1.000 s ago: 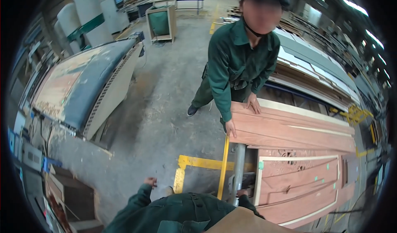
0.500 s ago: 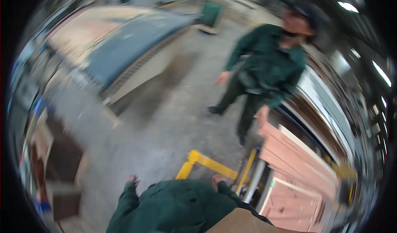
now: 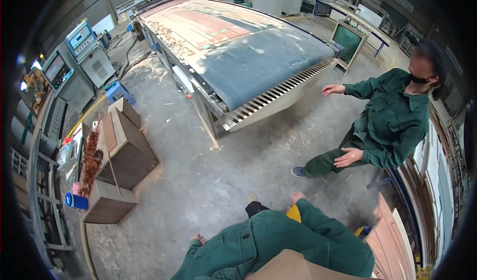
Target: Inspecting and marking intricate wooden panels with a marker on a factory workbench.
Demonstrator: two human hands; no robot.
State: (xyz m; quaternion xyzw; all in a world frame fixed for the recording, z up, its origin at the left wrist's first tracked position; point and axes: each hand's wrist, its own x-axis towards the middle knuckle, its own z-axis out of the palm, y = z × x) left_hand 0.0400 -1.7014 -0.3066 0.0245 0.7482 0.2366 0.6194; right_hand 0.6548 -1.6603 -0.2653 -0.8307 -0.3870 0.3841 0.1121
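Both arms, in green sleeves, hang beside my body. My left hand (image 3: 198, 239) shows just past its cuff, low over the grey floor, fingers loosely apart with nothing in them. My right hand (image 3: 297, 196) is farther forward, close to a yellow patch (image 3: 294, 213) beside my sleeve. Its fingers do not show clearly, and no held thing is visible. Neither hand touches the wide conveyor table (image 3: 268, 76) ahead, whose dark belt carries reddish wood panels (image 3: 198, 26) and scattered offcuts (image 3: 166, 32).
A co-worker in green (image 3: 392, 116) stands at the right, both hands held out. Brown wooden boxes (image 3: 131, 151) stand at the left, near a blue stool (image 3: 119, 92) and control cabinets (image 3: 92, 56). Pink boards (image 3: 387, 230) and stacked sheets (image 3: 437, 171) lie at the right.
My view has swung right, away from the pink boards, and steadied. The conveyor table now sits ahead. My right hand has moved forward, and the co-worker's hand has left the pink board.
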